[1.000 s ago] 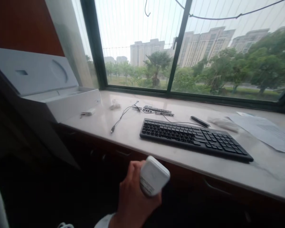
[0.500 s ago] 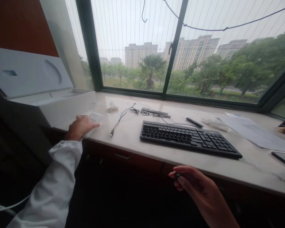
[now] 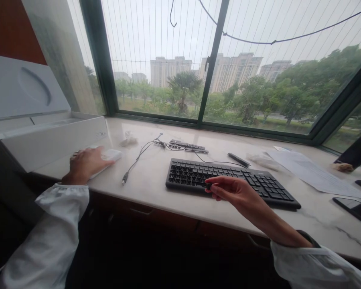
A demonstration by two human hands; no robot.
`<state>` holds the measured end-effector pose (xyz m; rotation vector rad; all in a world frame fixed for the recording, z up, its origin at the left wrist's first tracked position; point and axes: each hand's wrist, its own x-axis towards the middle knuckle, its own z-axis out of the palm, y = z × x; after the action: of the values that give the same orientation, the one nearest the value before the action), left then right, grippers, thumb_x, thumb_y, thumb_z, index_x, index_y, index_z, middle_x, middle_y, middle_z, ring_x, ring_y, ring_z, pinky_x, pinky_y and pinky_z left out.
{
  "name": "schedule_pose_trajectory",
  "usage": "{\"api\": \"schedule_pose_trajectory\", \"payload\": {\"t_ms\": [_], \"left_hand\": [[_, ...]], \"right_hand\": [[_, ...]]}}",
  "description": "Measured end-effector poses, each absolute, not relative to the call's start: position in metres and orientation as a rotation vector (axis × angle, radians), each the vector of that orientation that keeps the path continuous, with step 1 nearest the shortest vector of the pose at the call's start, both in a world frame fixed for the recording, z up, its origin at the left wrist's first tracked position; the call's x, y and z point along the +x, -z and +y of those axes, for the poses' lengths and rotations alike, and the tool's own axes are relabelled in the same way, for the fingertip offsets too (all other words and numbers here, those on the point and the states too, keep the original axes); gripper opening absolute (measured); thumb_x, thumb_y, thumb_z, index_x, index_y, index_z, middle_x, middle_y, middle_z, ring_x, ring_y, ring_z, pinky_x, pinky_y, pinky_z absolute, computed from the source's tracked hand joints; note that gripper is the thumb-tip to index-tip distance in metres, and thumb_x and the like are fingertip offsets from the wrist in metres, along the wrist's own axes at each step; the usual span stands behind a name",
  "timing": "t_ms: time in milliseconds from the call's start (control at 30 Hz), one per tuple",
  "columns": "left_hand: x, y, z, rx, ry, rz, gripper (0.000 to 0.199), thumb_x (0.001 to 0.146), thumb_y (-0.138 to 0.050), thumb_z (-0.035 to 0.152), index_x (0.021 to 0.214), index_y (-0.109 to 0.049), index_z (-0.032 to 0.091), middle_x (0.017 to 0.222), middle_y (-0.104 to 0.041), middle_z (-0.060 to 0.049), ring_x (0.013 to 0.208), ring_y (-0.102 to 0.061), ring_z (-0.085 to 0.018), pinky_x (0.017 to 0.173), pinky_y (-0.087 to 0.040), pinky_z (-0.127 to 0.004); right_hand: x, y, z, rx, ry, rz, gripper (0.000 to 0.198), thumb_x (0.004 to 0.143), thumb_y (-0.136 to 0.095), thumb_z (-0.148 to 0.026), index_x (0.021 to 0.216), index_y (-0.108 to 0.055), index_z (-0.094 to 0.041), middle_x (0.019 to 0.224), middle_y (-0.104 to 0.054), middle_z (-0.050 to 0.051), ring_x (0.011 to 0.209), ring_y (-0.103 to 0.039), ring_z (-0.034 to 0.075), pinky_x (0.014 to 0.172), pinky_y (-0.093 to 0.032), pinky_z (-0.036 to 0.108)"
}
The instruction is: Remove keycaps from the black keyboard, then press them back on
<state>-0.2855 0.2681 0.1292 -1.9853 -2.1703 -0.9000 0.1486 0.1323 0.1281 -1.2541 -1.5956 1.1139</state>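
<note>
My right hand (image 3: pixel 228 189) is closed in a pinch over the front edge of a black keyboard (image 3: pixel 267 184). Between its thumb and fingertips is a small black keycap (image 3: pixel 208 186). Bare key sockets show in the left part of the keyboard. Behind it lies a group of loose dark keycaps (image 3: pixel 188 146) in rows. My left hand (image 3: pixel 86 163) is curled over a white packet (image 3: pixel 110 155) on the counter, its thumb along the near side; some fingers are hidden. A thin cable with a plug (image 3: pixel 125 177) lies between the packet and the keyboard.
An open white box (image 3: pixel 57 140) stands at the left. Behind the keyboard lie a dark bar-shaped piece (image 3: pixel 238 159) and a clear plastic bag (image 3: pixel 263 161). Paper sheets (image 3: pixel 313 170) and a phone (image 3: pixel 356 209) are at the right. The counter (image 3: pixel 156 200) ends at a front edge.
My right hand has risen from below the counter edge to over the keyboard's front, still pinching the keycap. My left hand stays on the white packet. The view has shifted slightly right.
</note>
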Motion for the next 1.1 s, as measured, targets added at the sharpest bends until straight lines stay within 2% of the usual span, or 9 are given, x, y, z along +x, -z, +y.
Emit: {"api": "schedule_pose_trajectory", "payload": {"t_ms": [100, 167, 267, 400, 533, 700, 800, 967, 1100], "left_hand": [[-0.248, -0.146, 0.262, -1.915, 0.770, -1.999, 0.070, 0.073, -0.067, 0.059, 0.126, -0.060, 0.014, 0.112, -0.066, -0.016, 0.105, -0.060, -0.039, 0.081, -0.048, -0.044], [-0.206, -0.164, 0.264, -2.155, 0.926, -1.777, 0.052, 0.080, -0.064, 0.051, 0.122, -0.063, 0.020, 0.106, -0.070, -0.008, 0.089, -0.066, -0.024, 0.078, -0.050, -0.034], [-0.135, -0.187, 0.280, -2.605, 1.029, -1.356, 0.033, 0.087, -0.058, 0.046, 0.105, -0.071, 0.021, 0.087, -0.073, -0.003, 0.073, -0.066, -0.015, 0.068, -0.049, -0.027], [-0.068, -0.194, 0.316, -2.765, 0.894, -0.932, 0.024, 0.088, -0.055, 0.034, 0.091, -0.074, 0.021, 0.077, -0.072, -0.002, 0.062, -0.062, -0.012, 0.056, -0.039, -0.024], [-0.059, -0.175, 0.343, -2.792, 0.627, -0.736, 0.019, 0.086, -0.056, 0.028, 0.083, -0.074, 0.023, 0.073, -0.071, 0.000, 0.061, -0.061, -0.013, 0.052, -0.032, -0.024], [-0.088, -0.155, 0.344, -2.851, 0.715, -0.569, 0.024, 0.093, -0.052, 0.030, 0.092, -0.073, 0.020, 0.078, -0.072, -0.002, 0.062, -0.063, -0.011, 0.058, -0.042, -0.022], [-0.093, -0.155, 0.333, -2.892, 0.838, -0.462, 0.023, 0.091, -0.059, 0.037, 0.097, -0.072, 0.019, 0.077, -0.072, -0.001, 0.062, -0.064, -0.010, 0.060, -0.047, -0.021], [-0.083, -0.151, 0.311, -2.985, 0.957, -0.384, 0.031, 0.082, -0.070, 0.043, 0.103, -0.070, 0.020, 0.087, -0.075, -0.001, 0.066, -0.066, -0.009, 0.062, -0.052, -0.019], [-0.077, -0.146, 0.298, -2.967, 1.079, -0.367, 0.022, 0.082, -0.070, 0.038, 0.093, -0.072, 0.020, 0.084, -0.075, 0.000, 0.065, -0.067, -0.008, 0.060, -0.053, -0.017]], "right_hand": [[0.150, -0.133, 0.151, -1.230, -1.154, -1.650, 0.039, 0.077, -0.072, -0.044, 0.105, -0.071, -0.017, 0.087, -0.073, 0.007, 0.075, -0.065, 0.015, 0.071, -0.054, 0.029], [0.148, -0.137, 0.167, -1.211, -1.128, -1.728, 0.036, 0.079, -0.070, -0.042, 0.105, -0.071, -0.017, 0.087, -0.072, 0.006, 0.075, -0.064, 0.014, 0.069, -0.052, 0.027], [0.144, -0.142, 0.196, -1.189, -1.035, -1.844, 0.032, 0.082, -0.066, -0.039, 0.105, -0.071, -0.017, 0.089, -0.071, 0.005, 0.075, -0.062, 0.013, 0.066, -0.048, 0.025], [0.137, -0.139, 0.239, -1.207, -0.907, -1.929, 0.031, 0.084, -0.060, -0.035, 0.104, -0.071, -0.014, 0.079, -0.067, 0.003, 0.064, -0.055, 0.010, 0.057, -0.041, 0.024], [0.138, -0.128, 0.265, -1.225, -0.912, -1.893, 0.029, 0.084, -0.060, -0.036, 0.101, -0.067, -0.014, 0.081, -0.069, 0.003, 0.064, -0.057, 0.011, 0.060, -0.043, 0.025], [0.147, -0.120, 0.264, -1.223, -1.049, -1.739, 0.025, 0.081, -0.067, -0.037, 0.092, -0.057, -0.017, 0.085, -0.073, 0.006, 0.066, -0.061, 0.012, 0.064, -0.048, 0.027], [0.147, -0.122, 0.257, -1.224, -1.158, -1.629, 0.025, 0.081, -0.069, -0.037, 0.089, -0.055, -0.018, 0.087, -0.074, 0.008, 0.070, -0.064, 0.013, 0.065, -0.049, 0.027], [0.138, -0.127, 0.244, -1.096, -1.368, -1.517, 0.026, 0.080, -0.072, -0.038, 0.091, -0.060, -0.018, 0.089, -0.073, 0.005, 0.083, -0.067, 0.014, 0.073, -0.049, 0.027], [0.134, -0.127, 0.236, -1.069, -1.399, -1.488, 0.026, 0.075, -0.077, -0.037, 0.086, -0.064, -0.017, 0.080, -0.068, 0.001, 0.075, -0.062, 0.011, 0.070, -0.046, 0.025]]}}
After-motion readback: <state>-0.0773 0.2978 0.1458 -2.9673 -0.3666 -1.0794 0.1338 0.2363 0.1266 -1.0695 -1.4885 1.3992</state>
